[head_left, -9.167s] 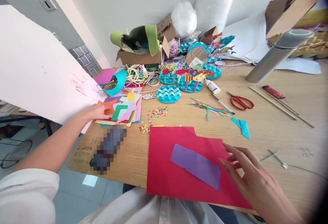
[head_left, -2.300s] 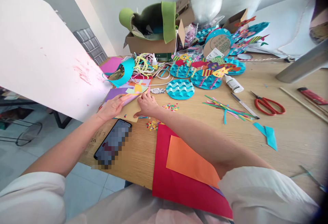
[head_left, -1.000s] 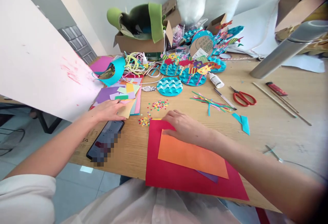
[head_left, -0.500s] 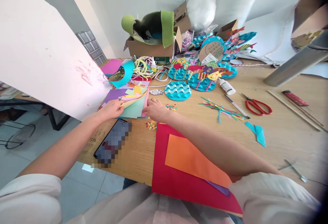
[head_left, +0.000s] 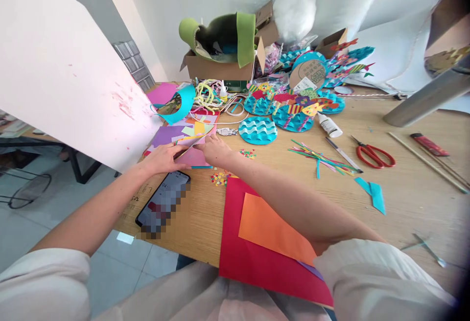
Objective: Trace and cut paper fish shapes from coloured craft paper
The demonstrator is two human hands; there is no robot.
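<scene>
My left hand point(head_left: 166, 158) is closed on the near edge of a few sheets of colored paper point(head_left: 191, 146), which are tipped up nearly edge-on. Against the right end of these sheets, the bent fingers of my right hand point(head_left: 217, 150) pinch the paper. Beneath them lies a pile of craft paper, with a purple sheet point(head_left: 165, 136), a yellow piece point(head_left: 199, 127) and pink sheets showing. Just in front of my left hand is a phone point(head_left: 164, 201). Small round colored bits point(head_left: 220, 178) lie below my right wrist.
Under my right forearm are a red sheet point(head_left: 235, 242) and an orange sheet point(head_left: 271, 223). To the right lie paper strips point(head_left: 321, 158), a pen point(head_left: 344, 154), red-handled scissors point(head_left: 374, 155) and a glue bottle point(head_left: 330, 125). Blue wavy paper discs point(head_left: 258, 131) and a carton point(head_left: 220, 69) stand behind.
The pale green sheet that lay fanned out between my hands is now lifted edge-on with the others, baring pink paper below. My right hand has closed in on the sheets.
</scene>
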